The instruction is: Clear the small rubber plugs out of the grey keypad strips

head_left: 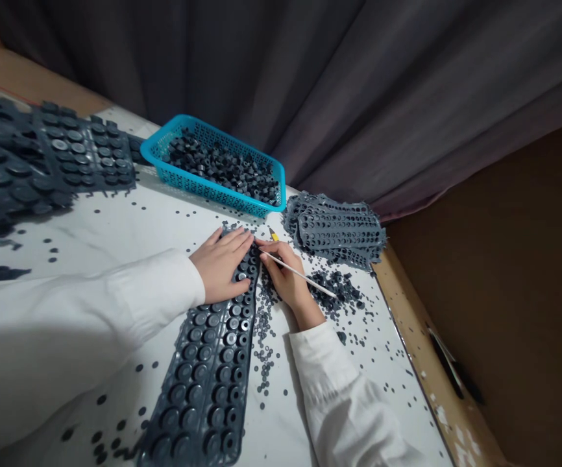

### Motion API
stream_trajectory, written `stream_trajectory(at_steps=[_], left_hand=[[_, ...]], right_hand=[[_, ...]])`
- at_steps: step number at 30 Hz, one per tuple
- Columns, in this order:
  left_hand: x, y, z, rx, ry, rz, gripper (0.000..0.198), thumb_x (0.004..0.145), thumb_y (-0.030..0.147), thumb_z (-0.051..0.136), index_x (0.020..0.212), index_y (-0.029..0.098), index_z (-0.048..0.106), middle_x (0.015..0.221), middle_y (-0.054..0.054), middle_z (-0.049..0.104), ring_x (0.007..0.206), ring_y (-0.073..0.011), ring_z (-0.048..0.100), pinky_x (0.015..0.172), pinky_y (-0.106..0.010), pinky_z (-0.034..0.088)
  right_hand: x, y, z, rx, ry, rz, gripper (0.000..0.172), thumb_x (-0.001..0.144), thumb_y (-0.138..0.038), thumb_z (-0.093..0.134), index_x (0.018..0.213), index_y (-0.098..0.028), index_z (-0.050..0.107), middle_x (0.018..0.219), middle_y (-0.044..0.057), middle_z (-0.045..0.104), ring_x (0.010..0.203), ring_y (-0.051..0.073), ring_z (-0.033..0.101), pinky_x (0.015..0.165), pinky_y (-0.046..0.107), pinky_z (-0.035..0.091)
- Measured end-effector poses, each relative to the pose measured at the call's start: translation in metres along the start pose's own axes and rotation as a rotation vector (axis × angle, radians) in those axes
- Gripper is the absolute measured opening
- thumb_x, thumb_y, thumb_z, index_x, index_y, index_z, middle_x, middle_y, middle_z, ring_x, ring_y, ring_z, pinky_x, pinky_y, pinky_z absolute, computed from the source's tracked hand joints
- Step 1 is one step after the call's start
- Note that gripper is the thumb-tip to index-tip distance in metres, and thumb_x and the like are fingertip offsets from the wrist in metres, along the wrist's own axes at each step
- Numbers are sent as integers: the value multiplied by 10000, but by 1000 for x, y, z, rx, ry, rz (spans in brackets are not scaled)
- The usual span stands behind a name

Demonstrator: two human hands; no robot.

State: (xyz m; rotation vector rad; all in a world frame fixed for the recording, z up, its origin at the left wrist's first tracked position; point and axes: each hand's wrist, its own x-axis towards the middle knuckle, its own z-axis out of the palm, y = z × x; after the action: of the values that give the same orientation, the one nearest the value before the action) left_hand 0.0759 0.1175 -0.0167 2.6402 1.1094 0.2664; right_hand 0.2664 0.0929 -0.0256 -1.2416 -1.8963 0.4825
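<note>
A long dark grey moulded rubber sheet (198,389) with rows of round caps lies on the white tabletop, running away from me. My left hand (225,263) lies flat across its far part, fingers stretched out and thumb apart. At the sheet's far right edge, my right hand (285,275) is closed in a pinch around a thin white stick (305,277). The stick's rear end points back to the right; its front tip is hidden near the fingers. Small dark discs (264,353) lie scattered beside the sheet. Just beyond my right hand is a yellow-and-black pointed item (274,235).
A blue basket (207,189) full of small dark rubber parts stands at the back. Stacked perforated sheets (342,227) lie right of it, with a pile of dark bits (342,288) nearer. More capped sheets (81,152) are heaped at left. A grey curtain (261,58) hangs behind.
</note>
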Motion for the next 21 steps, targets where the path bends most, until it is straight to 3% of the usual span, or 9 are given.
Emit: stream_trajectory(at_steps=[7, 11, 14, 17, 21], left_hand=[[1, 0, 4, 19, 42, -84, 884, 766, 499, 484, 1453, 3, 231, 1565, -151, 119, 1448, -291, 66, 1175, -436, 43], [0, 1, 4, 45, 42, -84, 854, 776, 480, 455, 1441, -18, 255, 1561, -165, 115, 1449, -290, 64, 1170, -446, 46], [-1, 2, 4, 43, 65, -99, 869, 771, 488, 460, 1439, -26, 251, 1558, -171, 131, 1448, -295, 68, 1168, -451, 52], [0, 1, 5, 50, 70, -110, 860, 754, 492, 468, 1429, -7, 283, 1552, -179, 163, 1445, -309, 80, 1164, -473, 71], [1, 1, 5, 55, 64, -105, 826, 747, 485, 467, 1416, 22, 323, 1548, -182, 183, 1440, -318, 109, 1159, -497, 98]], right_hand=[[2, 2, 2, -185, -4, 14, 130, 924, -244, 460, 913, -222, 588, 1098, 91, 696, 1018, 231, 643, 882, 377, 506], [1, 6, 1, -251, 106, 111, 132, 920, -244, 454, 909, -219, 583, 1097, 97, 697, 989, 250, 655, 838, 392, 516], [1, 1, 1, -154, 152, 97, 115, 919, -271, 483, 922, -215, 584, 1130, 104, 684, 1042, 242, 644, 892, 397, 502], [3, -7, 4, 2, 90, 16, 107, 920, -278, 508, 949, -223, 594, 1177, 92, 661, 1136, 212, 599, 988, 392, 457], [5, -10, 10, 28, 28, -16, 84, 910, -267, 533, 935, -230, 603, 1161, 82, 667, 1106, 203, 602, 994, 401, 455]])
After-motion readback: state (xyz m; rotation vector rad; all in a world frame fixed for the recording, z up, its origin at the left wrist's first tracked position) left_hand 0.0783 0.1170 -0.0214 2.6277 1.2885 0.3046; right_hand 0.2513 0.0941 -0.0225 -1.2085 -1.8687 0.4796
